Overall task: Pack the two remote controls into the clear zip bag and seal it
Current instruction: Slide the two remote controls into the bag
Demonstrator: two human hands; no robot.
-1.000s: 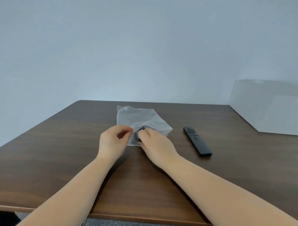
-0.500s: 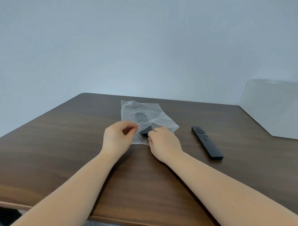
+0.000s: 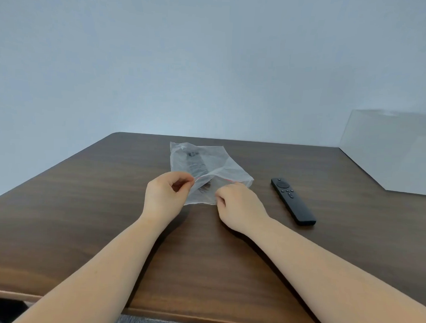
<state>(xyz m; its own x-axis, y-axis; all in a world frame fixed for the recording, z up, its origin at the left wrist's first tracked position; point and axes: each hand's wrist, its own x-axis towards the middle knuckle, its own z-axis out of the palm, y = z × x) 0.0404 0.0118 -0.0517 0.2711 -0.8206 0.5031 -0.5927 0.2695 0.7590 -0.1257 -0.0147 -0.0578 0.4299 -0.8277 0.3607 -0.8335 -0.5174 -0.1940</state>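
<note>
Holding the clear zip bag (image 3: 221, 169) open works best if the left hand (image 3: 166, 196), fingers pinched on the upper lip, lifts it. The right hand (image 3: 239, 207) is loosely curled at the mouth; whether it grips I cannot tell. One remote (image 3: 197, 166) lies inside, mid-table (image 3: 85, 205); the second remote (image 3: 293, 202) waits toward the right edge, nothing between.

Only the two forearms and hands of the person are visible. Both forearms are bare up to the lower edge of the view, with no sleeve showing. The left hand (image 3: 166, 196) and the right hand (image 3: 239, 208) wear no gloves, and no ring, watch or bracelet shows.
</note>
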